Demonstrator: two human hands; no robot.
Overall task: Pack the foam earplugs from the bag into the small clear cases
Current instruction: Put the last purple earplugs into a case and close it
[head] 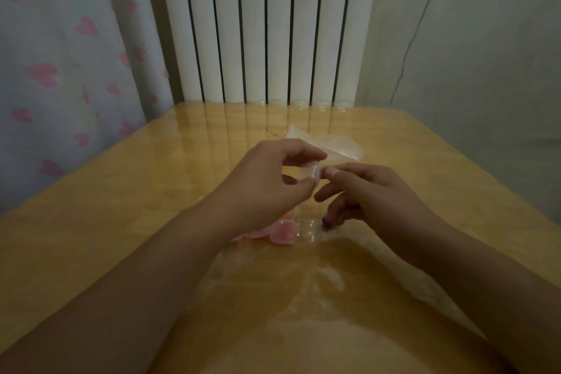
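Above the middle of the wooden table (121, 222), my left hand (273, 185) pinches a small clear case (306, 173) between thumb and fingers. My right hand (373, 194) touches the case's right end with thumb and forefinger; whether an earplug is between them is too small to tell. A clear plastic bag (337, 146) lies flat just beyond the hands. Under my left wrist sit pink-filled clear cases (283, 232), with an empty clear case (309, 229) beside them. A dark purple bit (325, 223) shows below my right fingers.
A white radiator (267, 24) stands against the wall behind the table's far edge. A curtain with pink hearts (60, 70) hangs at the left. The glossy tabletop stretches to both sides of the hands.
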